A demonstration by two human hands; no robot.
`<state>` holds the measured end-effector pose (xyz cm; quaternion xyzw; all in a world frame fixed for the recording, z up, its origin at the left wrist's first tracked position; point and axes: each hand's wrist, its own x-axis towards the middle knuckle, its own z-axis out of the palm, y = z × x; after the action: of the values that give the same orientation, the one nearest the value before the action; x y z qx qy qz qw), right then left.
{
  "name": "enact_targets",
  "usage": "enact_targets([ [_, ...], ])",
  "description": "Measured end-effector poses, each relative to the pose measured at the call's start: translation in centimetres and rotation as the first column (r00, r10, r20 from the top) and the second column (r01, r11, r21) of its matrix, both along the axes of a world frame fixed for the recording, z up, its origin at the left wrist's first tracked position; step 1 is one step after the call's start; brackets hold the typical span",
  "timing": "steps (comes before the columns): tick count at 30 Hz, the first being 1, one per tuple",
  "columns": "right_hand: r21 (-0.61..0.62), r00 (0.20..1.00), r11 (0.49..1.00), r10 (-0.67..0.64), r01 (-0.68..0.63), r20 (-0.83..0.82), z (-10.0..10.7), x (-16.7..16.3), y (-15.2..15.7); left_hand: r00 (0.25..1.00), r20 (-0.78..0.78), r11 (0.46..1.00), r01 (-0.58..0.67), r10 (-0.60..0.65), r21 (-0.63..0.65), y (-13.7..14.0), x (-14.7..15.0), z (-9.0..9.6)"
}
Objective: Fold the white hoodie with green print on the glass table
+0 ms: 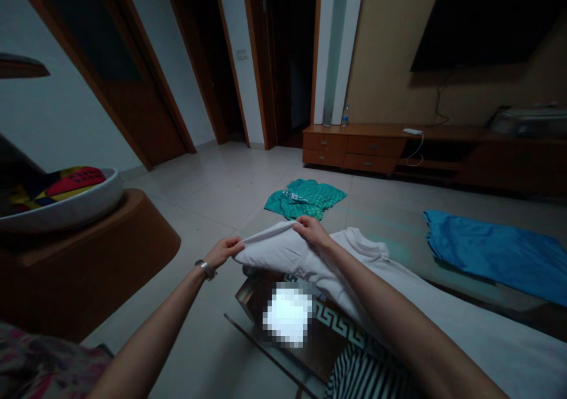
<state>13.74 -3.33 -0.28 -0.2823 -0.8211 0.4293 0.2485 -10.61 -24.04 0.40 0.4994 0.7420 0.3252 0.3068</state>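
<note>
A white garment point(283, 251) lies spread over a glass-topped low table point(398, 239) in front of me. My left hand point(225, 250), with a metal watch on the wrist, pinches the garment's left edge. My right hand point(312, 231) grips the same edge a little further right and higher, lifting the cloth off the table. The rest of the white cloth runs back under my right forearm towards the lower right.
A blue garment point(496, 251) lies on the table's right part. A teal patterned garment point(305, 198) sits on the tiled floor beyond. A basin with colourful clothes point(66, 195) rests on a brown stand at left. A wooden TV cabinet point(354, 148) lines the far wall.
</note>
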Motion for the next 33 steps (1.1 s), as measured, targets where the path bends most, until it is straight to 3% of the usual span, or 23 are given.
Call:
enact_targets([
  [5,0.158,0.98,0.986,-0.076,0.047,0.184,-1.8,0.0,-1.0,0.905,-0.415,0.988,-0.139,0.099,-0.067,2.0,0.2,-1.2],
  [9,0.329,0.986,0.93,-0.169,0.161,-0.003,-0.8,3.6,-1.8,0.826,-0.536,0.98,-0.201,0.174,0.009,2.4,2.1,-0.6],
  [10,0.387,0.984,0.905,-0.175,0.179,-0.046,-0.5,4.7,-2.2,0.8,-0.579,0.986,-0.158,0.157,0.049,2.5,3.0,-0.2],
  [12,0.488,0.99,0.862,-0.13,0.139,-0.054,-0.4,6.8,-3.1,0.755,-0.655,0.993,0.061,0.019,0.099,3.0,5.4,0.3],
  [15,0.544,0.998,0.839,-0.021,-0.01,0.051,-1.8,8.5,-4.8,0.652,-0.705,0.907,0.42,-0.28,0.028,4.6,8.9,0.0],
  [17,0.538,0.994,0.838,0.037,-0.088,0.105,-3.2,8.9,-5.4,0.607,-0.71,0.889,0.454,-0.357,-0.059,5.9,10.4,-1.0],
  [19,0.531,0.994,0.842,0.046,-0.095,0.104,-4.0,9.5,-5.2,0.597,-0.719,0.912,0.39,-0.357,-0.129,6.9,11.0,-2.2],
  [22,0.531,0.987,0.84,-0.157,0.109,0.046,-3.2,11.1,-3.2,0.596,-0.727,0.93,0.324,-0.341,-0.171,7.7,10.7,-3.7],
  [24,0.54,0.92,0.79,-0.386,0.29,0.071,-2.0,12.6,-1.3,0.598,-0.724,0.931,0.319,-0.344,-0.18,7.8,10.3,-4.1],
  [26,0.544,0.819,0.763,-0.531,0.351,0.217,-1.0,13.9,0.6,0.6,-0.723,0.932,0.315,-0.341,-0.178,7.7,10.2,-4.1],
  [28,0.5,0.726,0.809,-0.541,0.31,0.425,-0.4,15.1,2.2,0.603,-0.727,0.937,0.305,-0.33,-0.172,7.5,10.2,-3.8],
  [30,0.411,0.683,0.875,-0.464,0.256,0.564,-0.3,16.2,3.4,0.61,-0.725,0.941,0.292,-0.321,-0.171,7.2,10.5,-3.2],
  [33,0.246,0.768,0.933,-0.357,0.263,0.532,-0.6,17.7,4.5,0.619,-0.735,0.954,0.266,-0.276,-0.135,7.5,11.3,-1.7],
])
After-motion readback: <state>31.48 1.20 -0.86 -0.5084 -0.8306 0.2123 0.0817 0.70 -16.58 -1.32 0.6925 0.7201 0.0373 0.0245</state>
